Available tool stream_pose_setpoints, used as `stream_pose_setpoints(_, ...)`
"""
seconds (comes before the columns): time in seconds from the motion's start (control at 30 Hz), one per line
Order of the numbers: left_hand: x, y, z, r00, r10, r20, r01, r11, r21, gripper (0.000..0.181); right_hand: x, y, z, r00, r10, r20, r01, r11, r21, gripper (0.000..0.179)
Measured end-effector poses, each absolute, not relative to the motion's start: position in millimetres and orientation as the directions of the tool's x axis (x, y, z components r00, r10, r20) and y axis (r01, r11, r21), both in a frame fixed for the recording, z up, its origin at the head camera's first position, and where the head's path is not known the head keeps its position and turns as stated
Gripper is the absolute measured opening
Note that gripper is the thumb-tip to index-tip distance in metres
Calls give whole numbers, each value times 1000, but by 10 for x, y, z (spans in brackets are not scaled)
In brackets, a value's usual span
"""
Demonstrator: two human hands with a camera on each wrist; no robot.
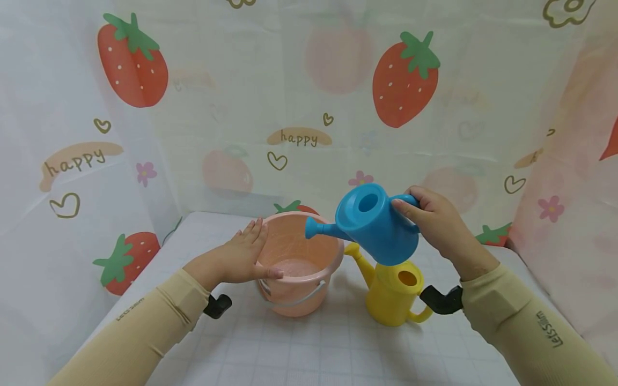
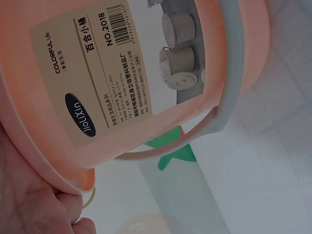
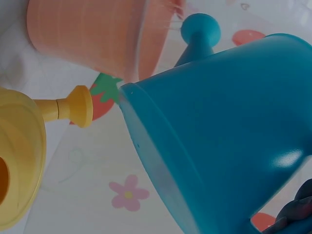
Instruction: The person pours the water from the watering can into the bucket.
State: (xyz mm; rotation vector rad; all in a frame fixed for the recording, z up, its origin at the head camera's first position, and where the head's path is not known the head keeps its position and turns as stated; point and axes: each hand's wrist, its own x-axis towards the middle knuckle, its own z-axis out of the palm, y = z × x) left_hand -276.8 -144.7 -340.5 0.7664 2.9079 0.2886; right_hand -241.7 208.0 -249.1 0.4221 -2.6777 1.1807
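My right hand [image 1: 441,220] grips the handle of a blue watering can [image 1: 381,230], held up and tilted left. Its spout points over a pink bucket [image 1: 299,308]; in the right wrist view, thin streaks of water leave the blue spout head [image 3: 201,30] toward the bucket. At the bucket's left side my left hand [image 1: 236,257] rests on the rim, fingers extended and thumb along the near edge. The left wrist view has the palm against the rim [image 2: 29,151], beside the bucket's printed label [image 2: 97,73].
A yellow watering can [image 1: 393,297] stands on the table right of the bucket, below the blue one, its spout toward the bucket. The bucket's pale handle [image 1: 299,301] hangs down in front. A strawberry-patterned curtain [image 1: 299,96] encloses the white table [image 1: 299,356] behind and at the sides.
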Motion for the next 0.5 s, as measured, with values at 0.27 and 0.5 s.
stream_pose_setpoints(0.27, -2786, -1457, -3422, -861, 504, -70, 481, 851, 211, 117, -2427, 2074, -2490, -942, -184, 280, -330, 654, -681, 41)
stream_pose_setpoints(0.5, -2787, -1455, -3415, -861, 504, -74, 480, 851, 212, 118, -2430, 2073, -2493, -940, -189, 284, -336, 654, -677, 41)
